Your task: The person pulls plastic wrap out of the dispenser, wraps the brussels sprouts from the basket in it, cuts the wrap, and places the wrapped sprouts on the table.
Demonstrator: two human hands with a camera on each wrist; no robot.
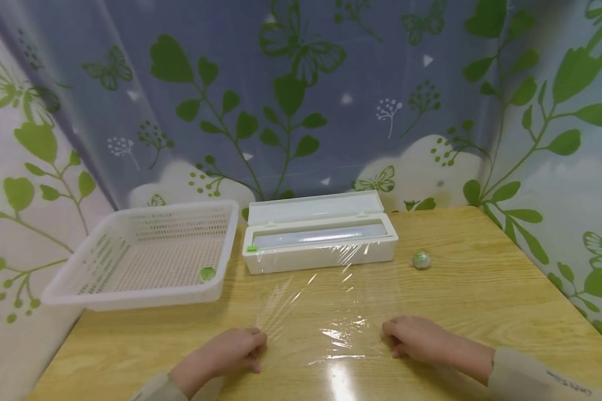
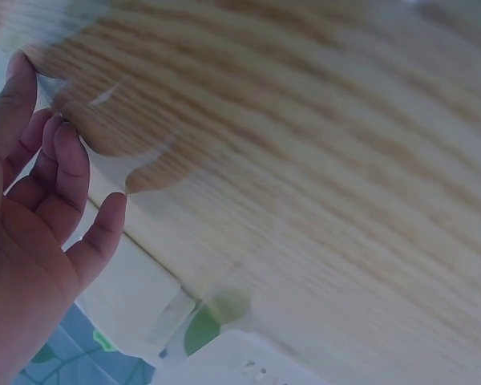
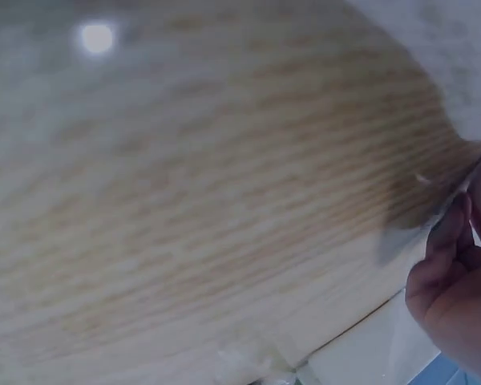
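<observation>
A sheet of clear cling film stretches toward me from a white dispenser box whose lid stands raised at the back. My left hand pinches the film's near left edge, just above the table. At the near right edge, my right hand pinches the film between thumb and fingers. The left wrist view has the left hand with its fingers partly bent at the film. In the right wrist view, the film pulls to a point at the right hand. Inside the box lies the roll.
Left of the box is a white plastic basket with a small round green item in it. A small film-wrapped green and white ball sits on the wooden table, right of the box. Leaf-patterned curtains hang behind.
</observation>
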